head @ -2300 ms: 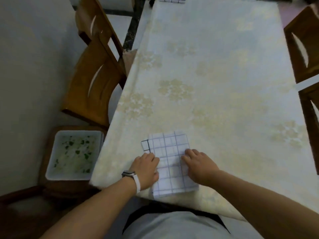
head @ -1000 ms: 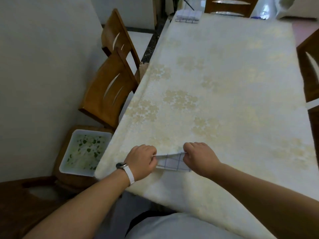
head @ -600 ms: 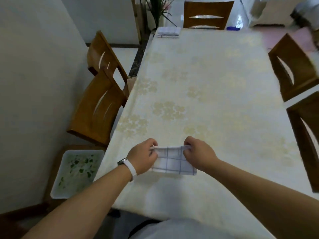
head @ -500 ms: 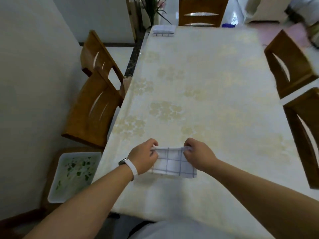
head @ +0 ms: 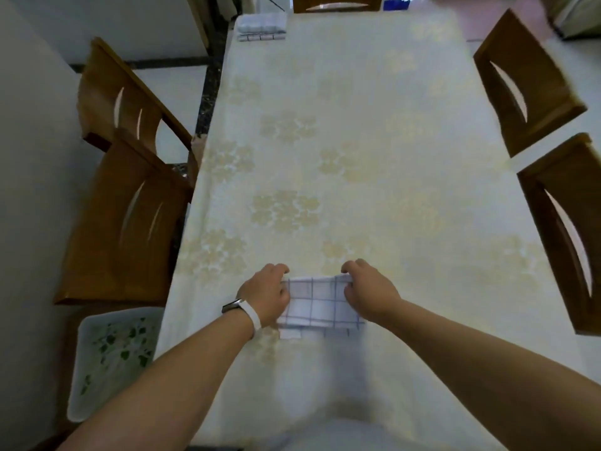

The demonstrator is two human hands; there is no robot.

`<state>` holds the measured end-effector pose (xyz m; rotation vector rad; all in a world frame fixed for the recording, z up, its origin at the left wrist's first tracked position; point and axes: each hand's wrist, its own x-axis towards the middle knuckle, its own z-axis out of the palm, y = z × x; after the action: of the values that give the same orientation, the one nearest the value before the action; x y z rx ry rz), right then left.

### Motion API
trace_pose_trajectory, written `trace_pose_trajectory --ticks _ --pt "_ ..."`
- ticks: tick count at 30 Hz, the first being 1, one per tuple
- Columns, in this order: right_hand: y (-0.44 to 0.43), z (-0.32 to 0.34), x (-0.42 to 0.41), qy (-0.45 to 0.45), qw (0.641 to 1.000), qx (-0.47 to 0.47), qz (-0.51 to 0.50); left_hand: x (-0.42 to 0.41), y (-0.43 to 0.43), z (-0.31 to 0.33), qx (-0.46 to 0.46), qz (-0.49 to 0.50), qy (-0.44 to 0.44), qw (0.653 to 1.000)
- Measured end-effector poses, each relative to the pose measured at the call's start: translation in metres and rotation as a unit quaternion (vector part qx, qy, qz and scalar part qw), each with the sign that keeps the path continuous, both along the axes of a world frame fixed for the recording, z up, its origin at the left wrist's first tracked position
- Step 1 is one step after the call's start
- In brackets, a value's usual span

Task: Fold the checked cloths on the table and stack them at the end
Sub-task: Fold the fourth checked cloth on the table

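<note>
A folded white cloth with blue checks (head: 320, 304) is held just above the near part of the table (head: 357, 141). My left hand (head: 267, 293), with a white watch strap on its wrist, grips the cloth's left end. My right hand (head: 369, 289) grips its right end. The cloth's near edge hangs down between my hands. At the table's far left corner lies a stack of folded checked cloths (head: 261, 27).
The table wears a cream flowered tablecloth. Two wooden chairs (head: 126, 203) stand along its left side, two more (head: 533, 79) along its right, one at the far end. A white tray with green bits (head: 110, 356) sits low at the left.
The cloth lay flat under both hands; I have since folded it and lifted it by its far edge. My view has risen and now takes in the far stack.
</note>
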<state>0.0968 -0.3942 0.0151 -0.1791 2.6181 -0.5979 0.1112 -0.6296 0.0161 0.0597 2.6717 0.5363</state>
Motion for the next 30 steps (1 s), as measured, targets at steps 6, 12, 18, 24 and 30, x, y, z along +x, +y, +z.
trace_pose_trajectory --ticks 6,12,18,24,30 --pt "0.009 -0.019 -0.007 -0.013 0.998 0.047 0.036 -0.004 -0.003 -0.021 -0.04 -0.05 0.039 0.997" --pt "0.012 -0.032 -0.003 0.021 0.992 0.083 0.095 0.013 -0.009 -0.036 -0.027 -0.079 0.061 0.995" --pt "0.013 -0.033 0.001 0.041 0.984 0.113 0.13 0.026 -0.007 -0.035 -0.048 -0.079 0.063 0.994" --pt "0.015 -0.023 0.019 0.076 0.972 0.123 0.186 0.04 -0.008 -0.029 -0.056 -0.133 0.091 0.985" --pt "0.019 -0.021 0.048 0.065 0.961 0.1 0.251 0.058 -0.006 -0.029 -0.051 -0.204 0.099 0.973"
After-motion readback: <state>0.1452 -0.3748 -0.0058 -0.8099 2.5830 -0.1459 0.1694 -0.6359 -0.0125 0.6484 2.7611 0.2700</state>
